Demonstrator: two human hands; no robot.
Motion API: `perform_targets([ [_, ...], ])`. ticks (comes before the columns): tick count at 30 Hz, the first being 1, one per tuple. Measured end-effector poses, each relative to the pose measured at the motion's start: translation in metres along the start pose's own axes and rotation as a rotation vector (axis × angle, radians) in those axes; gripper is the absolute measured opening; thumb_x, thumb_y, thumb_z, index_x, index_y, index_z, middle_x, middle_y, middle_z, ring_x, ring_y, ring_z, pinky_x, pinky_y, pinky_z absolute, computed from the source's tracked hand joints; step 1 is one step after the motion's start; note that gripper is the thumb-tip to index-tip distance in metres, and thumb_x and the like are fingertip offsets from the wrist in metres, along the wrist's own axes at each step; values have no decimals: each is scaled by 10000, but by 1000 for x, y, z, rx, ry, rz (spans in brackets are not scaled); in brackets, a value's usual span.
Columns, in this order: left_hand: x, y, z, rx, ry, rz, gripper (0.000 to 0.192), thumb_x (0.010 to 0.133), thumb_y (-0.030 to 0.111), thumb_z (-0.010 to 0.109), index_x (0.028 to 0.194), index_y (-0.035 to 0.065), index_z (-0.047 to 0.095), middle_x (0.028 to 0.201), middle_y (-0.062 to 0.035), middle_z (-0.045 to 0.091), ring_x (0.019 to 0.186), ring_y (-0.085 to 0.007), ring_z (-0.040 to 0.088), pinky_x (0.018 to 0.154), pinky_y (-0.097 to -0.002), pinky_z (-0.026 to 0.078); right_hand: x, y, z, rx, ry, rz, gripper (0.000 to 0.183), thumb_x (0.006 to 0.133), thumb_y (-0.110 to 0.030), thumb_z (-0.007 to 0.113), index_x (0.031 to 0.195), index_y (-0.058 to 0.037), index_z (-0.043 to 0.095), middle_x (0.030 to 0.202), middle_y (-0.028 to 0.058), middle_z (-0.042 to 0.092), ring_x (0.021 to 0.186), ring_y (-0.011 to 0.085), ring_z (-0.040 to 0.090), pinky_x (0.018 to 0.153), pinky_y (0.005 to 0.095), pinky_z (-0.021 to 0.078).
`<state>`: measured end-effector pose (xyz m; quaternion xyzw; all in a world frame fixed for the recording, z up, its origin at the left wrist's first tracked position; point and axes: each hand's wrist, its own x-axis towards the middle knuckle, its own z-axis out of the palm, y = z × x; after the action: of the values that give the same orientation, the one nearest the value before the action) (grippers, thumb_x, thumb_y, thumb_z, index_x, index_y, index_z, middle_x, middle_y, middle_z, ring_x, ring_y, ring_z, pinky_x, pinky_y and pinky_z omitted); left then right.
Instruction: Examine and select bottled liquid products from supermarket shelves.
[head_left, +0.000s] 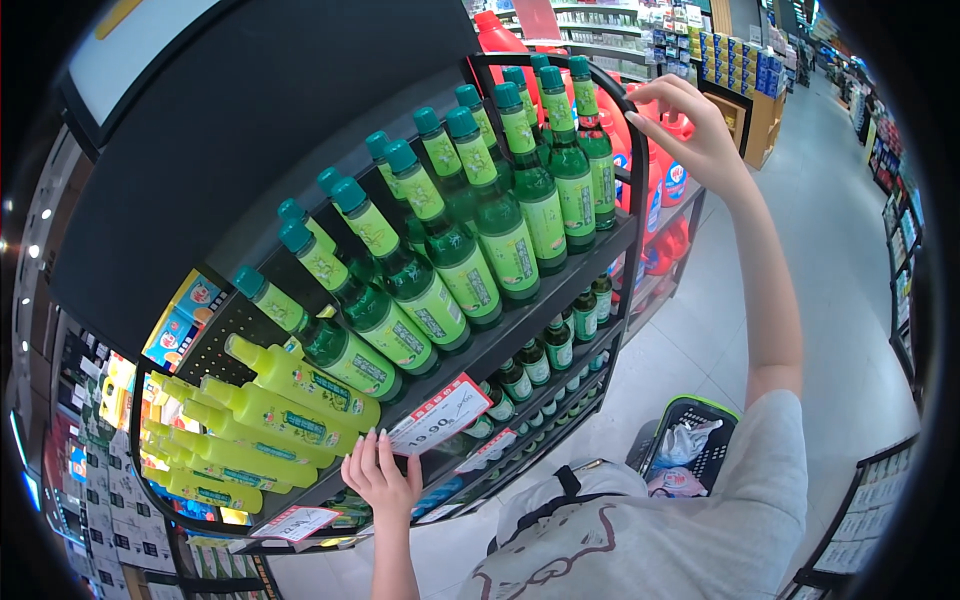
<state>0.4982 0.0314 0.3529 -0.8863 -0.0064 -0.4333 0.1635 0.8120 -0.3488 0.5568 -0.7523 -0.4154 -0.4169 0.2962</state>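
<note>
My left hand (380, 476) has its fingers spread, fingertips at the front edge of the shelf (442, 369), beside a price card (439, 414). My right hand (694, 131) is raised at the far end of the rack. Its thumb and fingers are apart at the curved black metal rail (639, 150), and whether they touch it cannot be told. Between my hands stand several green glass bottles (450, 262) with teal caps and light-green labels. Left of them are several yellow-green plastic spray bottles (292, 409), close to my left fingertips.
Lower shelves hold small dark-green bottles (559, 341). Red detergent jugs (656, 184) stand beyond the rail. A black shopping basket (694, 420) with a green rim and packaged goods sits on the tiled floor (697, 330) at my right. Another price card (298, 523) hangs at the lower left.
</note>
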Motion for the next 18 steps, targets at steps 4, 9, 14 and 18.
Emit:
perform_targets([
  [4, 3, -2, 3, 52, 18, -1, 446, 839, 283, 567, 1194, 18, 523, 1203, -120, 530, 1118, -272, 464, 951, -453, 320, 27, -6, 25, 184, 29, -89, 188, 889, -101, 593, 1069, -46, 604, 666, -16, 529, 554, 37, 443, 522, 199, 356],
  [9, 0, 4, 6, 79, 19, -41, 464, 845, 233, 566, 1230, -11, 481, 1218, -160, 503, 1133, -315, 462, 976, -487, 307, 91, -40, 41, -71, -177, -131, 272, 908, -310, 574, 1014, -63, 611, 580, 37, 529, 567, 106, 555, 545, 246, 439],
  [14, -3, 12, 13, 81, 46, -121, 463, 859, 235, 547, 1242, -12, 463, 1223, -169, 488, 1153, -331, 441, 1004, -515, 279, 117, -53, 59, -314, -399, -167, 381, 875, -420, 567, 832, -44, 611, 622, 99, 596, 616, 241, 619, 592, 362, 486],
  [18, -6, 16, 10, 102, 51, -167, 426, 862, 254, 540, 1214, 21, 481, 1218, -158, 492, 1141, -319, 439, 1000, -513, 283, 122, -46, 62, -139, -483, -166, 307, 885, -325, 569, 815, -26, 593, 605, 93, 569, 597, 222, 597, 573, 357, 460],
])
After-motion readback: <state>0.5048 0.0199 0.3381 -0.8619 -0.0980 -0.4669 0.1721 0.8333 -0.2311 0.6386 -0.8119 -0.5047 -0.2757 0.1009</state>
